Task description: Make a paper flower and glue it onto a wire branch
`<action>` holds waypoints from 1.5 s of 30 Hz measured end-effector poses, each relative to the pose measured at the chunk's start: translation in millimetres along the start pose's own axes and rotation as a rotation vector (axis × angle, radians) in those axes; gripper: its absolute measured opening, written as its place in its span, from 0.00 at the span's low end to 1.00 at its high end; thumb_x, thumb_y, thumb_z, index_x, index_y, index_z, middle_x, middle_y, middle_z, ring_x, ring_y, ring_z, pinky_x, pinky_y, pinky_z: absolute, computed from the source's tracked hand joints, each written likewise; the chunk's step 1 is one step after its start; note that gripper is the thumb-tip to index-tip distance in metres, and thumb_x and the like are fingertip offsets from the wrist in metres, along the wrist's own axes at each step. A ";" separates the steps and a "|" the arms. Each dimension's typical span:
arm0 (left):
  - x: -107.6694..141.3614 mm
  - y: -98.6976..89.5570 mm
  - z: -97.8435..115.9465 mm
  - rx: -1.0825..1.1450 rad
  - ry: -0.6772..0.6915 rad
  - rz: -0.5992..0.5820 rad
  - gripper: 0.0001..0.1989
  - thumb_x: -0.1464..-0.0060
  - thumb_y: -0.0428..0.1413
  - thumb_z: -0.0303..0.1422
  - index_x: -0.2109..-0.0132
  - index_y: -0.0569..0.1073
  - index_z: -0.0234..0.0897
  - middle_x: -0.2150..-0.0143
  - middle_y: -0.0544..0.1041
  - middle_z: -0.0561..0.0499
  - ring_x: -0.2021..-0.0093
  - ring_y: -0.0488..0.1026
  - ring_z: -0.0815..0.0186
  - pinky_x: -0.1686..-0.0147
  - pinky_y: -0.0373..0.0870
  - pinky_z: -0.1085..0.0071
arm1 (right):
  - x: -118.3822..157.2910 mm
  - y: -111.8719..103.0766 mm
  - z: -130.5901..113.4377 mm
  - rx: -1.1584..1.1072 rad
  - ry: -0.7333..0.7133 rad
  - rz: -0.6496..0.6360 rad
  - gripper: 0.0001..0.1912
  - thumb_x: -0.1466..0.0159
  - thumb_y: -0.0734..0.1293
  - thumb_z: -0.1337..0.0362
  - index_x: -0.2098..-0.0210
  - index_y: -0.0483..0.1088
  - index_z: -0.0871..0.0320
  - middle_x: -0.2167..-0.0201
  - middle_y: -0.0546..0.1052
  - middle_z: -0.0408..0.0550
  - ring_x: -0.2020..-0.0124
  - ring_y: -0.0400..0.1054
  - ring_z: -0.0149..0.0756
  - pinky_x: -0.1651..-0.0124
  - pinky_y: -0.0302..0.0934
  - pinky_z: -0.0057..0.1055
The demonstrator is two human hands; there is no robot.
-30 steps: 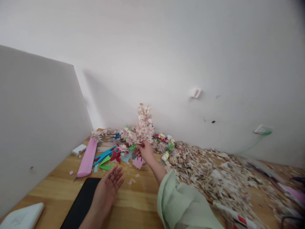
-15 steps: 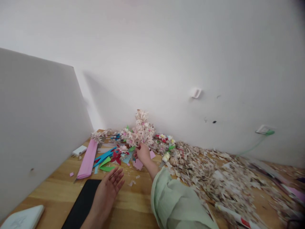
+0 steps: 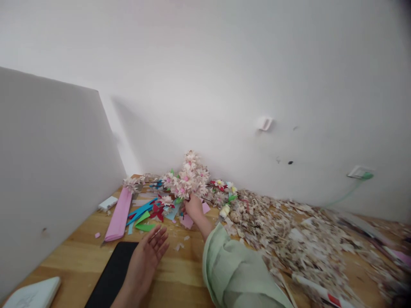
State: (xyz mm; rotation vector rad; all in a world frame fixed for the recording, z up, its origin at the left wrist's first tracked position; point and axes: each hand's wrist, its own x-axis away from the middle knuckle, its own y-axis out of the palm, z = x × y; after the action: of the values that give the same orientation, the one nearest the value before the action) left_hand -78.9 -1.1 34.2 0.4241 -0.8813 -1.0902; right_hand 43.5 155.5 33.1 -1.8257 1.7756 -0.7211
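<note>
Dropped lower since a moment ago, a tall cluster of pale pink paper blossoms [image 3: 189, 179] on thin dark stems, gathered in the right hand [image 3: 194, 208], fingers closed around the stems, near the table's far corner. Left hand [image 3: 146, 261] open wide, fingers spread, holding nothing, just above a black pad [image 3: 112, 267]. Pale green sleeve [image 3: 234, 273], soft and crinkled. Wooden table [image 3: 73, 261] heaped to the right with shredded paper [image 3: 289, 235]; closer by, a pink paper roll [image 3: 118, 216], flat teal strips [image 3: 139, 211], pink paper scraps [image 3: 188, 221]. White wall [image 3: 224, 85] behind, pale partition [image 3: 54, 171] to the left.
</note>
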 end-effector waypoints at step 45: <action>9.7 30.5 -31.4 -0.224 -0.111 -0.008 0.14 0.41 0.42 0.26 0.66 0.73 0.35 0.64 0.77 0.49 0.66 0.75 0.70 0.67 0.73 0.73 | 297.1 -241.6 193.1 0.328 0.243 0.003 0.18 0.46 0.61 0.46 0.78 0.64 0.55 0.81 0.70 0.42 0.77 0.63 0.35 0.73 0.53 0.28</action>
State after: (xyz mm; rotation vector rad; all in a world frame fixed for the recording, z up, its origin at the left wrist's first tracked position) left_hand -34.5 -0.3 40.3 0.1831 -0.8436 -1.2137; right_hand 356.4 -136.3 62.6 -1.5681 1.6827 -1.1983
